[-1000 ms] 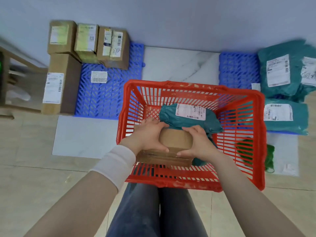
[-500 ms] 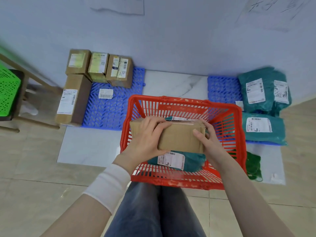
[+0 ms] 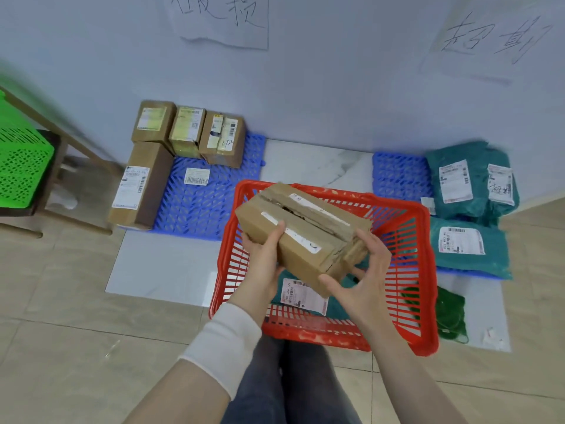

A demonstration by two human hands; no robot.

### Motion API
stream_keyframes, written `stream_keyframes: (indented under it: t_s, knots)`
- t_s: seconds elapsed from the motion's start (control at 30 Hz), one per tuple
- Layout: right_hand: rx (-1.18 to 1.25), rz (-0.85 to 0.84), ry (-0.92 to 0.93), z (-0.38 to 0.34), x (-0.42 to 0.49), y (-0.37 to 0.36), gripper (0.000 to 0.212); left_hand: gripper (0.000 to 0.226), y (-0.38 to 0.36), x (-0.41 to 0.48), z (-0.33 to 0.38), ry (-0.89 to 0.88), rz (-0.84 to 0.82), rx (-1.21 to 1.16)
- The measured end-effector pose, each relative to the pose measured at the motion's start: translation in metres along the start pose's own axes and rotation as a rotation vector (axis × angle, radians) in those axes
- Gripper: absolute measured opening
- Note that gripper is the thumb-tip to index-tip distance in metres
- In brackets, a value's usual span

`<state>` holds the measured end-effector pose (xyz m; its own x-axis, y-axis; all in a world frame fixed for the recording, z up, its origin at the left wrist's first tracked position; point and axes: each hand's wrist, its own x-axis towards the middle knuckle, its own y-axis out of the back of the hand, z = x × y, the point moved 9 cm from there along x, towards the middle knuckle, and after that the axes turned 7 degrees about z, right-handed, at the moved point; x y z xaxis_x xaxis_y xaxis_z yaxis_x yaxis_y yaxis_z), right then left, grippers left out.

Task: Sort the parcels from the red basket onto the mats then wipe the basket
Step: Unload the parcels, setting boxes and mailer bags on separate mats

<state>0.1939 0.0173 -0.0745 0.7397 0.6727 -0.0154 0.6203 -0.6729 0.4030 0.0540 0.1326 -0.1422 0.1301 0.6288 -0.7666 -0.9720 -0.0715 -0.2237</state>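
Sorting is under way: the left hand point(image 3: 263, 255) and right hand point(image 3: 363, 280) both grip a cardboard box point(image 3: 305, 231) above the red basket point(image 3: 425, 270), where a green bag point(image 3: 302, 293) lies, so next it likely goes left onto the blue mat point(image 3: 201, 206) among the other boxes point(image 3: 140, 185).

We raised the cardboard box point(image 3: 301, 232) from low inside the red basket point(image 3: 409, 270) to above its rim and tilted it, so its split, taped face came uppermost. Our left hand point(image 3: 264, 255) moved to its left end, our right hand point(image 3: 363, 280) beneath its right corner, uncovering a teal parcel point(image 3: 302, 293).
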Motion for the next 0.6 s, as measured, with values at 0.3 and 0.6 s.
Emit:
stream_keyframes:
  t_s: [0.3,0.6]
  knots:
    - [0.497,-0.518,-0.588,0.009,0.006,-0.063,0.064,0.078,0.016,-0.001,0.072,-0.228,-0.220,0.216]
    - [0.424,-0.500,-0.506,-0.029,0.040,-0.145,0.065,0.077,0.108,0.058,0.170,-0.309,0.018,0.253]
